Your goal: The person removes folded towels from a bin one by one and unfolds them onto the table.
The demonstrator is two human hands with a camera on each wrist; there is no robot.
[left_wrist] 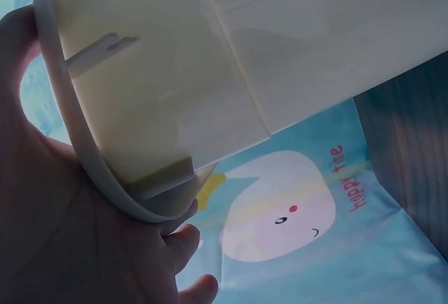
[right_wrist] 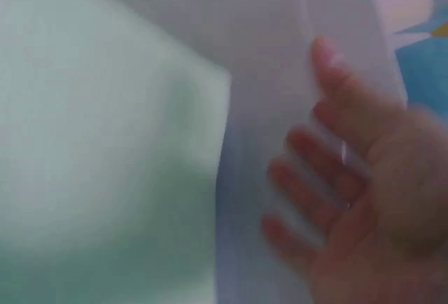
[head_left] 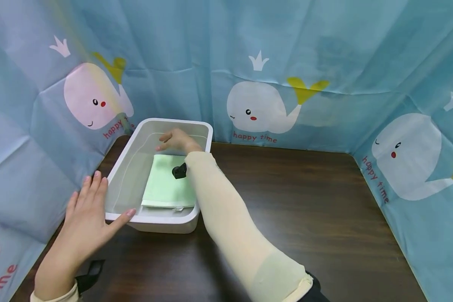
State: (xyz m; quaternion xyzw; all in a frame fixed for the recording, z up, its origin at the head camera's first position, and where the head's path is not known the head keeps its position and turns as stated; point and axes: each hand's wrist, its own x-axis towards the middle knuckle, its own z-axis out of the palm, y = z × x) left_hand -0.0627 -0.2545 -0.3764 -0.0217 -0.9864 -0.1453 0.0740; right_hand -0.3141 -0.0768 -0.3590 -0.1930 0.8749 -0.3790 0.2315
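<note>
A white plastic bin [head_left: 162, 219] stands on the table's left side. Inside it, a folded light green cloth [head_left: 170, 184] lies flat along the right half, with a small tag at its near edge; the right wrist view shows one corner of this cloth [right_wrist: 105, 143]. My right hand [head_left: 179, 140] hovers inside the bin past the cloth's far edge, fingers apart and holding nothing. It appears blurred in the right wrist view [right_wrist: 378, 178]. My left hand [head_left: 87, 218] rests against the bin's near left corner, fingers extended and thumb along the rim [left_wrist: 77, 118].
Blue curtains [head_left: 166, 42] printed with whales surround the dark wooden table [head_left: 287, 201] at the back and both sides. The bin sits close to the left and back curtains. My right forearm sleeve [head_left: 226, 209] crosses over the bin's right rim.
</note>
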